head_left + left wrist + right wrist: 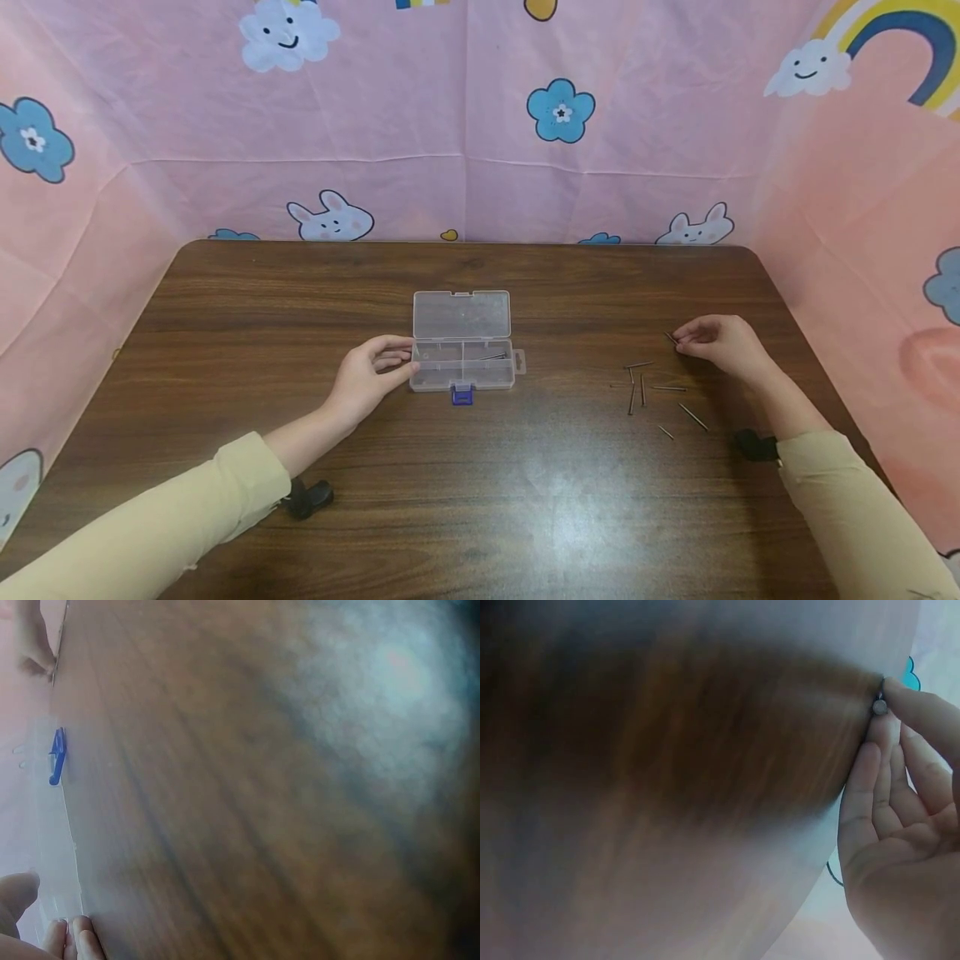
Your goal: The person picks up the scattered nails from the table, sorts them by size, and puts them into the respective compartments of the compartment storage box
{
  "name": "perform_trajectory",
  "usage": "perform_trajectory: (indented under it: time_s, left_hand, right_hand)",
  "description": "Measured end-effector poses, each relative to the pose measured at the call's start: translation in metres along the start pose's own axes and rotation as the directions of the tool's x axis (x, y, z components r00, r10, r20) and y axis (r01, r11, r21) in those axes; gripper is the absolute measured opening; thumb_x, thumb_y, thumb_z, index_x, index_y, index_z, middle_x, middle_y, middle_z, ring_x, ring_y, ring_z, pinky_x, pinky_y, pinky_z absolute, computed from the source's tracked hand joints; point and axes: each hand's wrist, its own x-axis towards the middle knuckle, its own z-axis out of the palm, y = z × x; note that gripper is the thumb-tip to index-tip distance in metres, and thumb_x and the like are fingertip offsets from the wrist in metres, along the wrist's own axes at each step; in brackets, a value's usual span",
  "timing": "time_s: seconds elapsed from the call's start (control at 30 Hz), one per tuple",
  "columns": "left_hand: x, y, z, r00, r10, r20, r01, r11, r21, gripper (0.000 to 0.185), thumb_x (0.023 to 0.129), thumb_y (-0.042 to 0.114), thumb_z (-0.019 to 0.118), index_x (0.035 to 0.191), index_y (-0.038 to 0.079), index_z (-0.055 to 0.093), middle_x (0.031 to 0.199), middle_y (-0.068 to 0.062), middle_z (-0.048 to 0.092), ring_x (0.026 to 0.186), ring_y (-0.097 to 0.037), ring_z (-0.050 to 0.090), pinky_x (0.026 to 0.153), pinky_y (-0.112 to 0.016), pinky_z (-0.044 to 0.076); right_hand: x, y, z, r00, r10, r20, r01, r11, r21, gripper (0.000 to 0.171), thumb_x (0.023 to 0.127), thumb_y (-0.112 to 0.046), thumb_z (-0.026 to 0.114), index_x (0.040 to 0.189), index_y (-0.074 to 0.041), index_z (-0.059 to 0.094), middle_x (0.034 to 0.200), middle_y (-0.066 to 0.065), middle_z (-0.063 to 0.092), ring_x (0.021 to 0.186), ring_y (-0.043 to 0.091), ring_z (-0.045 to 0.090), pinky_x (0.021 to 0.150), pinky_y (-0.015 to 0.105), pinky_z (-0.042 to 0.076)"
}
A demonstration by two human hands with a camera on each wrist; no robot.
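Observation:
A clear plastic compartment box [438, 377] lies on the table with its lid [461, 315] raised at the back and a blue latch [462, 395] in front. My left hand [365, 375] holds the box's left end, thumb near the front corner and fingers along the side. Thin nails [493, 357] lie in the right part of the box. Off to the right, my right hand [718, 342] pinches a nail [670, 337] between thumb and fingertips; its round head [880, 707] shows in the right wrist view.
Several loose nails [642, 389] of differing lengths are scattered on the brown wooden table [300, 283], left of and nearer than my right hand. Patterned pink cloth [405, 108] rises behind the table and along both sides. Black straps with small devices hang at both wrists.

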Motion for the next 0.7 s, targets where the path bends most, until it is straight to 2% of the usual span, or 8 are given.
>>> perform_trajectory:
  time_s: [0.17,0.5,0.7]
  left_hand:
    - [0.0008,0.0002,0.0006,1.000,0.000,-0.001,0.000,1.000,0.000,0.043,0.101,0.013,0.075,0.139,-0.001,0.064,0.137,-0.024,0.069,0.127,-0.039,0.068,0.109,-0.048,0.058]
    - [0.0011,-0.0010,0.0013,1.000,0.010,-0.011,-0.010,1.000,-0.018,0.043,0.100,0.013,0.075,0.138,-0.003,0.064,0.134,-0.025,0.070,0.125,-0.039,0.069,0.105,-0.035,0.060]
    - [0.0010,-0.0014,0.0011,1.000,0.008,-0.008,-0.008,1.000,-0.010,0.043,0.100,0.012,0.075,0.139,-0.002,0.064,0.135,-0.025,0.070,0.126,-0.039,0.069,0.105,-0.035,0.060]
  right_hand:
    - [0.0011,-0.0011,-0.0003,1.000,0.008,-0.004,-0.008,0.999,-0.038,0.021,0.096,-0.013,0.079,0.110,0.003,0.078,0.099,0.018,0.081,0.081,-0.007,0.063,0.072,0.013,0.047]
    - [0.0042,-0.0026,-0.0015,1.000,0.005,0.012,-0.005,0.999,-0.033,0.017,0.096,-0.010,0.077,0.106,0.004,0.078,0.097,0.017,0.079,0.079,-0.005,0.062,0.068,0.017,0.048]
    - [0.0083,-0.0058,-0.0011,1.000,-0.002,-0.008,0.002,0.999,-0.036,0.014,0.094,-0.008,0.075,0.103,0.002,0.079,0.094,0.011,0.078,0.079,-0.004,0.059,0.071,0.016,0.046]
